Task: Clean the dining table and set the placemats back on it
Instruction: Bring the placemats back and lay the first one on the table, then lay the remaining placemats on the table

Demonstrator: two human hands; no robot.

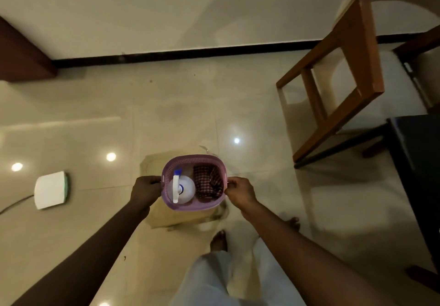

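Observation:
I hold a small purple plastic basket (190, 207) out in front of me above the floor. My left hand (145, 190) grips its left rim and my right hand (239, 192) grips its right rim. Inside the basket a white spray bottle (183, 190) with a blue-and-white nozzle lies on the left, and a folded red checked cloth (209, 182) fills the right side. The dark dining table (419, 162) shows only as a corner at the right edge. No placemats are in view.
A wooden chair (342, 77) with a pale cushion stands at the upper right. A beige cardboard box (166, 217) sits on the tiled floor under the basket. A white flat device (51, 190) with a cable lies at the left. A dark wooden cabinet (21, 55) stands far left.

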